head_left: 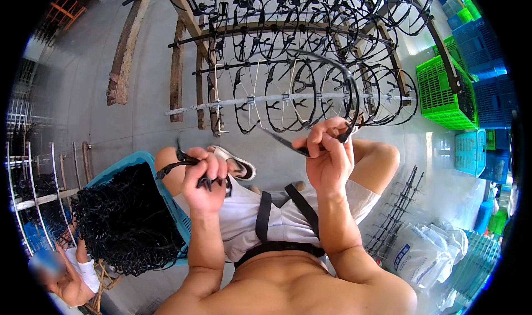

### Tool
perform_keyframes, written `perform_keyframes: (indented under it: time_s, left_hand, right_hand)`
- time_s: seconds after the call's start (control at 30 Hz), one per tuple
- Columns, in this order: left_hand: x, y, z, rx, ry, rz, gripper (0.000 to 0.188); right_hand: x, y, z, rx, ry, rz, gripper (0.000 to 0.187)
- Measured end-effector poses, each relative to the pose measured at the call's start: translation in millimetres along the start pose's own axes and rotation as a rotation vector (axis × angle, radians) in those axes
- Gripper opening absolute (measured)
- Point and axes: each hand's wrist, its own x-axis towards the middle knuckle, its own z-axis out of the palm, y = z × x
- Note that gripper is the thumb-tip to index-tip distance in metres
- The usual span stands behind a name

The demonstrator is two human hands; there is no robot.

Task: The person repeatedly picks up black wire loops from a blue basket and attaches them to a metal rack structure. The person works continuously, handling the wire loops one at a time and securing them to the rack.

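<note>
Head view shows the right hand (328,157) pinching a black frame (332,101) at centre before the part-filled rack (288,99), left hand (204,182) with fingers curled round more frames (180,162), and the basket (127,221) at lower left still heaped.

right hand (328,159) pinches a black eyeglass frame (332,101); left hand (204,181) grips more frames (191,168) beside the blue basket (145,159).

Both bare forearms rise from the lower edge. The left hand (204,183) is fisted. The right hand (328,155) sits higher, fingers pinched.
</note>
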Motion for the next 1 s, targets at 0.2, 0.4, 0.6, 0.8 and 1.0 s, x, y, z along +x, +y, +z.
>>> perform_keyframes:
  time_s: [0.2,0.4,0.6,0.8,1.0]
  left_hand:
    - [25,-23,-20,1.056,0.225,0.127,0.035]
    - [33,-35,-31,1.116,0.241,0.244,0.015]
    - [31,-39,-35,1.091,0.264,0.184,0.015]
    - [33,-39,-36,1.119,0.262,0.187,0.013]
    - [32,-38,-37,1.108,0.260,0.180,0.013]
  right_hand:
    - [9,16,2,0.034,0.129,0.040,0.016]
    - [15,47,18,-0.449,0.274,-0.119,0.026]
    - [60,109,-9,-0.587,0.312,0.083,0.028]
    - [69,116,-3,-0.354,0.270,0.133,0.026]
    - [62,109,-1,-0.328,0.206,0.093,0.026]
